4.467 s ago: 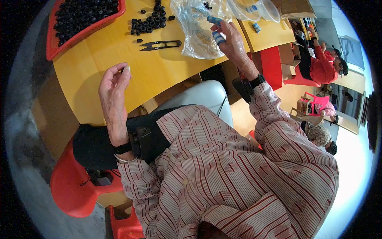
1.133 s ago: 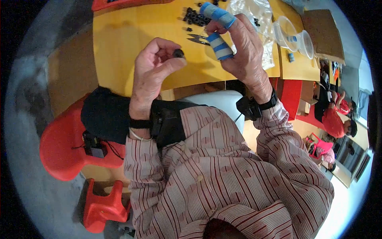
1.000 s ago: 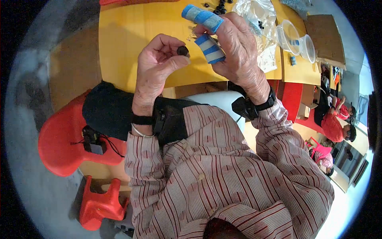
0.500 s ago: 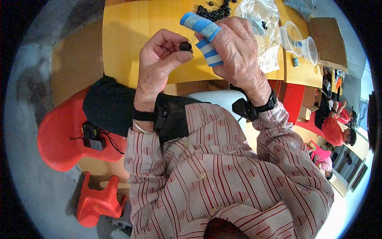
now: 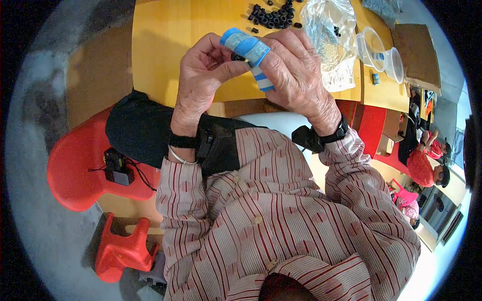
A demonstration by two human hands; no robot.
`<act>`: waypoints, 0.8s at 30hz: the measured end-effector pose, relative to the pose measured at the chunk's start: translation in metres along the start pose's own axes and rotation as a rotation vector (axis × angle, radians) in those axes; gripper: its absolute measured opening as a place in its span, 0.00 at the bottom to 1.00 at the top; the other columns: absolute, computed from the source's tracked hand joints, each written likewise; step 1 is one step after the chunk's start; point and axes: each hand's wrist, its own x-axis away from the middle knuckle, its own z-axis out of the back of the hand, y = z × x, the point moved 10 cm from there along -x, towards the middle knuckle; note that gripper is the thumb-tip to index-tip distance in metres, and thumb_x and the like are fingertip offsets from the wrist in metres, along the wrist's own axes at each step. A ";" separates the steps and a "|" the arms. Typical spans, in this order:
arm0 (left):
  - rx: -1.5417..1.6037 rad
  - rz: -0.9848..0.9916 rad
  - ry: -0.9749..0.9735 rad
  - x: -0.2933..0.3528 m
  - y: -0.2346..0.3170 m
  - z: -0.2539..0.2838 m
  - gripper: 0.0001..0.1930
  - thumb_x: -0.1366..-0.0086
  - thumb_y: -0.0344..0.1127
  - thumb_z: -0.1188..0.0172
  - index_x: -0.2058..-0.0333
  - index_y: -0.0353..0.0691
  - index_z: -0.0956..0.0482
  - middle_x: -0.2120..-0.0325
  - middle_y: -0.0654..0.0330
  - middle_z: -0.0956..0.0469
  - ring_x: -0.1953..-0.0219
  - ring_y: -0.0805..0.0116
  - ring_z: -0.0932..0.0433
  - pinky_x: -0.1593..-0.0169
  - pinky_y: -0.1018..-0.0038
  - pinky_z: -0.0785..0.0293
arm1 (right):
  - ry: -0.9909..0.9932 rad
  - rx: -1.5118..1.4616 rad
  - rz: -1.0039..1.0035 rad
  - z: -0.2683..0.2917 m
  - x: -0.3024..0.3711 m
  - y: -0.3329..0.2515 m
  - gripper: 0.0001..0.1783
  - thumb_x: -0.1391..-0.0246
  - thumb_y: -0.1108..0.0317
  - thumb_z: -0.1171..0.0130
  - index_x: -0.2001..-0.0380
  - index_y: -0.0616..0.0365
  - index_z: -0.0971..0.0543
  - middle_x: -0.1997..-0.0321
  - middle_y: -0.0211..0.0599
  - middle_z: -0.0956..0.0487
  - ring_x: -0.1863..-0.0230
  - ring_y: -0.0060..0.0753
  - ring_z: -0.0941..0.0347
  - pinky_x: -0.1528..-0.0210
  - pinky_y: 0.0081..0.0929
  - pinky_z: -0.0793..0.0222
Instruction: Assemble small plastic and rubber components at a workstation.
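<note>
Over the near part of the wooden table, my left hand (image 5: 200, 75) pinches a small round black part (image 5: 237, 57) between thumb and fingers. My right hand (image 5: 296, 67) meets it from the right, its thumb and forefinger closed together at the part. Blue-and-white striped wraps (image 5: 245, 46) cover those two fingertips. The thin coil spring seen earlier between the hands is now hidden behind the wrapped fingers. Past the hands, several loose black parts (image 5: 272, 24) lie in a cluster on the table.
Right of my hands, a clear plastic bag (image 5: 329, 60) holds small pieces. Beyond it are clear plastic tubs (image 5: 370, 46), a small blue roll (image 5: 375, 79) and a cardboard box (image 5: 415, 56). A red chair (image 5: 75, 173) stands at my left. Other people (image 5: 420, 168) sit far right.
My right hand has moved left and its wrapped fingertips now meet the black part in my left hand. The spring that showed in the gap has gone from sight.
</note>
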 end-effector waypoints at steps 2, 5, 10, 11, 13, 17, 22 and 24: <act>-0.002 0.008 0.010 -0.001 -0.002 0.001 0.13 0.53 0.19 0.35 0.69 0.37 0.28 0.75 0.67 0.28 0.71 0.81 0.31 0.63 0.84 0.31 | -0.001 -0.059 -0.039 -0.001 0.002 0.002 0.26 0.70 0.67 0.42 0.59 0.58 0.29 0.67 0.35 0.27 0.63 0.38 0.30 0.61 0.35 0.36; 0.008 0.015 -0.001 -0.002 -0.001 -0.003 0.13 0.52 0.19 0.36 0.68 0.37 0.27 0.74 0.66 0.27 0.70 0.81 0.30 0.63 0.83 0.30 | 0.010 -0.162 -0.135 -0.008 0.012 0.011 0.30 0.75 0.72 0.40 0.59 0.60 0.30 0.67 0.38 0.27 0.64 0.42 0.31 0.63 0.37 0.34; -0.014 0.060 -0.051 -0.001 -0.002 -0.003 0.12 0.50 0.20 0.38 0.66 0.35 0.27 0.71 0.64 0.26 0.68 0.79 0.28 0.60 0.84 0.31 | -0.011 -0.282 -0.267 -0.008 0.008 0.023 0.32 0.66 0.85 0.43 0.50 0.61 0.31 0.66 0.35 0.24 0.67 0.37 0.28 0.63 0.26 0.30; -0.013 0.062 -0.050 -0.002 -0.002 -0.003 0.12 0.50 0.20 0.38 0.66 0.35 0.27 0.71 0.64 0.26 0.68 0.79 0.28 0.60 0.84 0.31 | -0.001 -0.326 -0.316 -0.007 0.008 0.026 0.31 0.63 0.85 0.44 0.50 0.61 0.31 0.66 0.36 0.23 0.66 0.35 0.27 0.62 0.26 0.30; -0.047 0.064 -0.059 -0.002 0.000 -0.006 0.11 0.48 0.21 0.38 0.65 0.34 0.27 0.72 0.65 0.26 0.68 0.79 0.28 0.60 0.84 0.31 | 0.009 -0.368 -0.366 -0.009 0.009 0.030 0.30 0.61 0.85 0.44 0.49 0.60 0.32 0.65 0.36 0.23 0.64 0.33 0.27 0.61 0.25 0.30; -0.087 0.072 -0.051 -0.002 0.001 -0.008 0.10 0.47 0.23 0.39 0.65 0.34 0.27 0.72 0.65 0.27 0.68 0.80 0.29 0.60 0.84 0.31 | 0.113 -0.561 -0.531 -0.014 0.023 0.047 0.29 0.60 0.82 0.45 0.49 0.58 0.31 0.67 0.32 0.24 0.66 0.30 0.28 0.62 0.24 0.31; -0.103 0.044 -0.044 -0.003 -0.001 -0.003 0.09 0.45 0.23 0.41 0.64 0.34 0.27 0.70 0.64 0.27 0.66 0.79 0.29 0.58 0.84 0.33 | 0.121 -0.652 -0.670 -0.022 0.038 0.057 0.28 0.58 0.82 0.47 0.49 0.55 0.31 0.65 0.31 0.23 0.65 0.26 0.28 0.61 0.23 0.31; -0.102 0.009 -0.003 -0.002 0.002 0.005 0.09 0.45 0.23 0.41 0.63 0.34 0.28 0.70 0.64 0.27 0.66 0.79 0.29 0.58 0.83 0.33 | 0.075 -0.617 -0.669 -0.023 0.040 0.057 0.28 0.56 0.82 0.48 0.49 0.54 0.31 0.65 0.31 0.23 0.65 0.26 0.27 0.61 0.23 0.31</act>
